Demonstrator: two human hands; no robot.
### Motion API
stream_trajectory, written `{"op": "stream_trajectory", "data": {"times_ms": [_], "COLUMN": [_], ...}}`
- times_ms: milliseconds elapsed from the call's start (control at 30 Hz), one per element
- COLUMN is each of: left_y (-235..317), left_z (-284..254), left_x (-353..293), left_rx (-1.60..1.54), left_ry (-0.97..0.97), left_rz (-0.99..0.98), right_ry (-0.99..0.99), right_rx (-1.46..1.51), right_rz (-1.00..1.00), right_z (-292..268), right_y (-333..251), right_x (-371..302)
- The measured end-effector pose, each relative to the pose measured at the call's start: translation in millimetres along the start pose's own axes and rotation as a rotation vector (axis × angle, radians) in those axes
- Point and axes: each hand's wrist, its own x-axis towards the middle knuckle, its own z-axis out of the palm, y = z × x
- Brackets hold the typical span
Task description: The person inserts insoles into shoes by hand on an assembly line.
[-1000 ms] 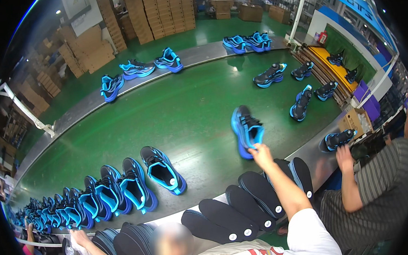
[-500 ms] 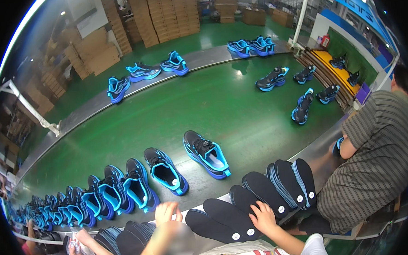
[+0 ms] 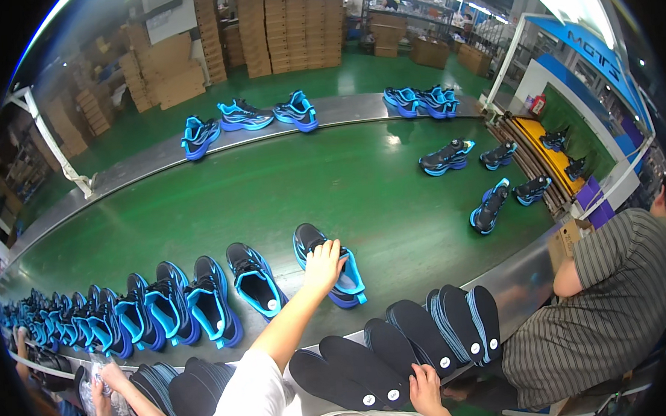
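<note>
Left hand [image 3: 324, 260] rests on the opening of a blue-and-black sneaker [image 3: 328, 265] standing on the green conveyor belt [image 3: 332, 185], fingers curled over its collar, apparently steadying it; the grip is laid on, not clenched. Right hand [image 3: 425, 382] presses on the black insoles [image 3: 400, 347] fanned along the metal bench edge [image 3: 532, 261], seemingly picking one. Half a second ago both hands were low at the insoles and this sneaker stood untouched. A co-worker [image 3: 601, 299] stands right.
</note>
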Motion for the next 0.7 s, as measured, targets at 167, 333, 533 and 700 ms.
{"op": "stream_trajectory", "data": {"times_ms": [167,333,533,700], "left_y": [-15.7,-46.1,-37.4,-29.2], "left_z": [-5.4,-0.8,-15.0,-14.6], "left_x": [8.5,-0.9,-6.8,-6.5], "left_rx": [-0.414,-0.598,-0.703,-0.79], "left_ry": [-0.021,-0.125,-0.244,-0.24], "left_rz": [-0.383,-0.705,-0.773,-0.762], "right_ry": [-0.199,-0.48,-0.602,-0.394], "right_rx": [0.085,-0.055,-0.217,-0.133], "right_rz": [0.159,0.149,-0.061,-0.313], "right_z": [-5.3,-27.7,-69.7,-95.2], "right_y": [12.8,17.4,1.7,-9.7], "right_x": [24.2,44.8,52.6,65.8]}}
